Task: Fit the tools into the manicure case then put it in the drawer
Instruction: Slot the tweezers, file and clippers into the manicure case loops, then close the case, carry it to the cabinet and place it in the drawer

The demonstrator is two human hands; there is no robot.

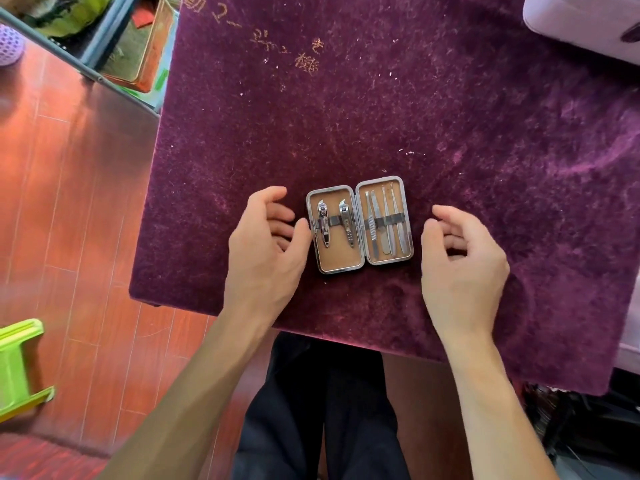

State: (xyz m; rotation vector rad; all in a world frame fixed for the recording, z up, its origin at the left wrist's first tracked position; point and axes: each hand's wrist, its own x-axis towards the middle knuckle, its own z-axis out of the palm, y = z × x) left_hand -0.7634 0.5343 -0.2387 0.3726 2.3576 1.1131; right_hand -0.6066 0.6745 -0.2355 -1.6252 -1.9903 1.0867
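Head view: manicure case [341, 263] lying open between hands, tools [323, 221] sitting strapped inside. Left hand [266, 247], right hand [464, 261] hovering loose, gripping nothing. Folding halves together evenly advisable.

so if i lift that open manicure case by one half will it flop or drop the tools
Probably it folds at the middle hinge: the manicure case lies opened flat in two halves. The tools should likely stay, since clippers and slim tools sit under bands. The metal-looking rim suggests stiff shells.

Tan-lined manicure case [360, 224] on purple velvet cloth [415, 116].
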